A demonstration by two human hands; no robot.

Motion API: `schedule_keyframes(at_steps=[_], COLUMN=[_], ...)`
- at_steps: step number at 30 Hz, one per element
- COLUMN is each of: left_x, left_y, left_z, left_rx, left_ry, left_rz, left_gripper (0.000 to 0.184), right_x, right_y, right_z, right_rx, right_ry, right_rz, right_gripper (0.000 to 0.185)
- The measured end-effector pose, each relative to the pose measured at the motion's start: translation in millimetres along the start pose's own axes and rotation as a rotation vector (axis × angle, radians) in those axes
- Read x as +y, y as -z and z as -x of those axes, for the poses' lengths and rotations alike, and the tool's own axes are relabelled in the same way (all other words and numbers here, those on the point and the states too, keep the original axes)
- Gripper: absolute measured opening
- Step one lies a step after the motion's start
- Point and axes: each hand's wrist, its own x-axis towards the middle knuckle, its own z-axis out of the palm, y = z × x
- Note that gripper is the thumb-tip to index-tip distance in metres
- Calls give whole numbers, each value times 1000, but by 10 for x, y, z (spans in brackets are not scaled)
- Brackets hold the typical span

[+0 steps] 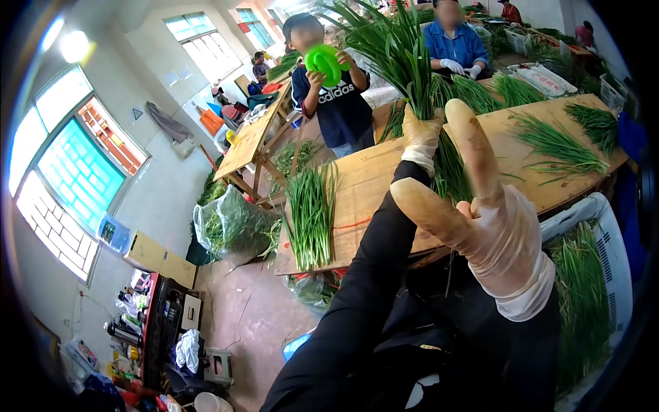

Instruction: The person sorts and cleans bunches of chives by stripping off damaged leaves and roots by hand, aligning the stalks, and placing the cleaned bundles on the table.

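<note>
My left hand (421,134), in a thin whitish glove, is closed round a bunch of long green leafy stalks (405,58) and holds it upright over the wooden table (367,185). Nearer the camera is my right hand (491,220), gloved and stained, with two fingers stretched wide apart and nothing visible between them. More green stalks hang below my left hand, partly hidden behind the right one. A neat pile of green stalks (310,216) lies at the table's left end, and looser bunches (559,145) lie on the right.
A white crate (607,254) of greens stands at my right. Across the table, a person (336,96) holds a green object, and another in blue (453,44) sits with gloved hands on greens. A filled plastic bag (237,223) is on the floor at left.
</note>
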Motion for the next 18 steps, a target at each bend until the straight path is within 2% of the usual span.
schedule_keyframes(at_steps=[4,5,7,8,10,11,12,13,14,16,18], left_x=[21,25,-31,-55,-161,-92,-19,229,477,672,510], left_y=[15,23,47,54,29,-27,-84,-196,-281,-283,-172], left_z=[56,73,116,153,64,36,10,3,-2,-28,-21], left_rx=[0,6,23,35,-12,1,18,69,126,35,25], left_ry=[12,15,20,34,103,54,8,-117,-236,-178,-131], left_rz=[7,7,36,124,568,468,367,174,-21,287,40], left_gripper=[18,17,17,16,18,22,29,27,26,20,23], right_x=[-16,9,85,170,471,624,791,928,1014,1125,1208], right_y=[18,-63,-83,-40,-288,-446,-613,-726,-780,-869,-966], right_z=[67,101,148,173,274,286,271,229,186,159,273], right_rx=[-137,-159,-361,-540,-495,-495,-323,-147,-146,-11,-44], right_ry=[-36,-302,-449,-321,-443,-445,-428,-400,-399,-377,-449], right_rz=[35,-125,22,332,373,391,138,-115,-103,-218,-306], right_gripper=[76,76,85,91,109,109,114,120,120,126,128])
